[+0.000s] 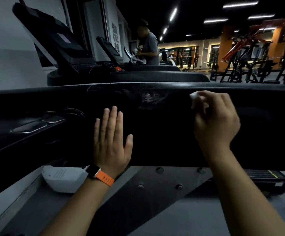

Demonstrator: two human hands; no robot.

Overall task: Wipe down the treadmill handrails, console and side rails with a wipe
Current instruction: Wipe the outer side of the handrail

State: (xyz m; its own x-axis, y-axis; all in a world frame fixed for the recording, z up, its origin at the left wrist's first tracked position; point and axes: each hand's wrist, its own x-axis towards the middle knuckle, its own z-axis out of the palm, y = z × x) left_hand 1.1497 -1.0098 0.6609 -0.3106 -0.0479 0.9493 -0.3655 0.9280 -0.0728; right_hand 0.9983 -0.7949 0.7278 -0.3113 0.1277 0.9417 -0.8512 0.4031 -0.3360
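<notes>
Head view: right hand [216, 120] blurred, pinching half-hidden white wipe [194, 96]; left hand [112, 138] flat, fingers straight, on dark handrail [155, 133].

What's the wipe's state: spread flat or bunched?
Bunched: the wipe shows only as a small white wad pinched in the right hand.

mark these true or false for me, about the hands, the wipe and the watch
1. The right hand pinches the white wipe near the top edge of the dark treadmill panel. True.
2. The left hand is curled into a fist. False: its fingers are straight, laid flat over the panel.
3. The watch on the left wrist has a blue strap. False: the strap is orange.
4. Another person stands at a machine further back. True.
</notes>
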